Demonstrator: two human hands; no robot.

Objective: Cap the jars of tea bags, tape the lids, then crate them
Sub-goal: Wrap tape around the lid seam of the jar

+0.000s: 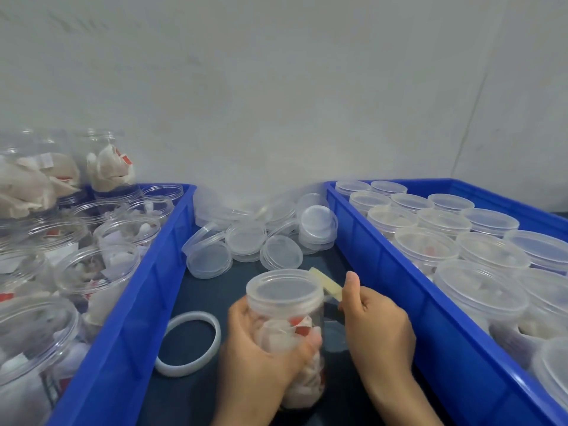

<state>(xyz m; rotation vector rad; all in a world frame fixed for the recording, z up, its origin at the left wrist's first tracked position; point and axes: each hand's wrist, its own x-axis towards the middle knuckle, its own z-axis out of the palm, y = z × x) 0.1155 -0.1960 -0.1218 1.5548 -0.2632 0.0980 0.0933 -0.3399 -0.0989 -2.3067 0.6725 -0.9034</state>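
A clear plastic jar (287, 321) of tea bags, capped with a translucent lid (284, 287), stands on the dark table between two blue crates. My left hand (264, 361) grips the jar's body from the left. My right hand (373, 324) pinches a strip of pale tape (327, 282) that reaches the lid's right rim. A white ring of tape (187, 344) lies flat to the left of the jar. Loose lids (258, 238) are piled behind the jar.
The left blue crate (147, 290) holds several open jars of tea bags (98, 272), some stacked at the back. The right blue crate (396, 272) holds several capped jars (479, 287). A grey wall rises behind the table.
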